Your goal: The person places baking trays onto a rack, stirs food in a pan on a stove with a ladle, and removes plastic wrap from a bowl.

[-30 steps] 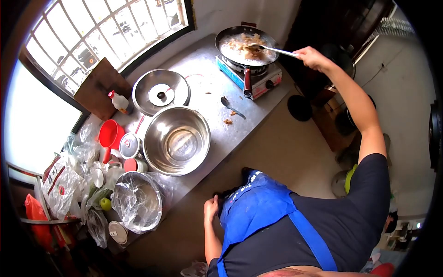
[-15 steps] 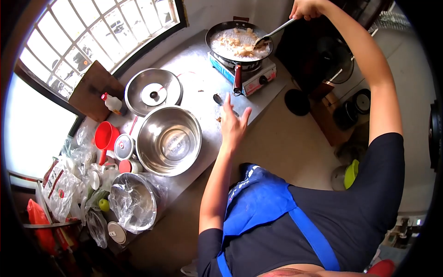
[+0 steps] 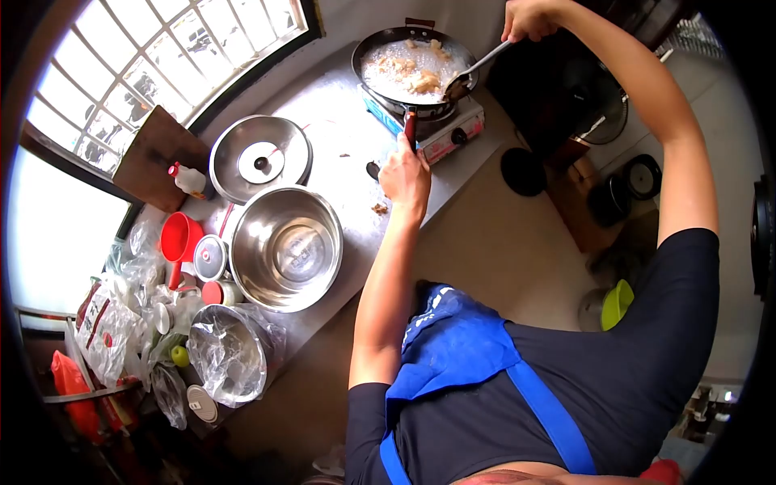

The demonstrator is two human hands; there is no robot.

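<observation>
Gripping a pan handle [image 3: 411, 128] with left hand [image 3: 406, 179], grasping a spoon [image 3: 482, 61] with right hand [image 3: 531, 18], angling it down to foamy food [image 3: 423, 79].

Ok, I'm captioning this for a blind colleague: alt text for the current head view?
A person's left hand grips the handle of a pan of food on a stove, while the right hand holds a long-handled utensil in the pan. A large steel bowl sits nearby on the metal counter.
</observation>
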